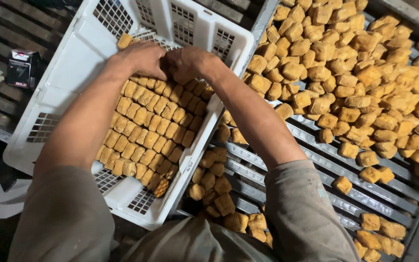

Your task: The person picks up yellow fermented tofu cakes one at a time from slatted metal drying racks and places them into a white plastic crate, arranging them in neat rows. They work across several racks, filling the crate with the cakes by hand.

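White slatted plastic crate (78, 58), tilted, holds rows of golden fried cubes (146, 131); left hand (141, 58) and right hand (190, 62) meet over them, grip state indiscernible; loose cubes (355, 73) cover the metal rack (316, 160) alongside.

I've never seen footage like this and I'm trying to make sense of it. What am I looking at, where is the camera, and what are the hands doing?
The one picture comes from a camera worn on a person's head, looking down at their own two bare arms in grey sleeves.

Both hands meet at the far end of a white plastic crate with perforated walls. The left hand and the right hand rest on the golden-brown fried cubes, which lie in neat rows inside the crate. Whether the fingers grip any cube is hidden.

To the right is a metal slatted rack with a loose heap of the same cubes. At the far left, a small dark box sits on wooden slats.
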A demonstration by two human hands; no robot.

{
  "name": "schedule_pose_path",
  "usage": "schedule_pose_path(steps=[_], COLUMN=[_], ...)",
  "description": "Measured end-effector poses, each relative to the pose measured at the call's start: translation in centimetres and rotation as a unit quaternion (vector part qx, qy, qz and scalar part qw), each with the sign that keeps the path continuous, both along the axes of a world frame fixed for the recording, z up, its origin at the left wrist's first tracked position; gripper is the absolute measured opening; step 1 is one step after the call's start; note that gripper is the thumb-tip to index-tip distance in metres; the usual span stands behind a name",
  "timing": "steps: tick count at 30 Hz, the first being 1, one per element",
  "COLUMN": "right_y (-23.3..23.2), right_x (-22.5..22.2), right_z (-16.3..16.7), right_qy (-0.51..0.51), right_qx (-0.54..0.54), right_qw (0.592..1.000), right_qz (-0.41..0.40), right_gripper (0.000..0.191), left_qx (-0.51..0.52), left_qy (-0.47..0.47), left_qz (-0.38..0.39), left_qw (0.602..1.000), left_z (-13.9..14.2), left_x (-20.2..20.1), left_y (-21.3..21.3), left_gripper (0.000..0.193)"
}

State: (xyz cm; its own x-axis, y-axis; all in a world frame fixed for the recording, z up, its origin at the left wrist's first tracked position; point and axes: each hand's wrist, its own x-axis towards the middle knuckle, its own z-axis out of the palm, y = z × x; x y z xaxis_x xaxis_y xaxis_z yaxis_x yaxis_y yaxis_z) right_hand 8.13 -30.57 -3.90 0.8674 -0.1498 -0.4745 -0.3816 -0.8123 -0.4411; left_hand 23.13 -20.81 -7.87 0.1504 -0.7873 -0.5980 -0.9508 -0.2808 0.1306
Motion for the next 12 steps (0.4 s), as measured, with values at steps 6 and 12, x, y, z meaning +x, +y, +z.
schedule_pose_path(steps=[6, 12], right_y=[0.2, -0.2], right_x=[0.4, 1.3], right_z=[-0.5, -3.1], right_qy=[0.078, 0.046], right_qx=[-0.051, -0.049], right_qw=[0.995, 0.996], right_qz=[0.047, 0.051], right_gripper=[0.031, 0.031], left_qx=[-0.074, -0.057], left_qy=[-0.029, -0.021], left_qz=[-0.077, -0.105], left_qw=[0.994, 0.993], left_z=[-1.1, -0.7], left_x=[1.3, 1.8], left_y=[0.0, -0.6], left_gripper=[0.081, 0.062])
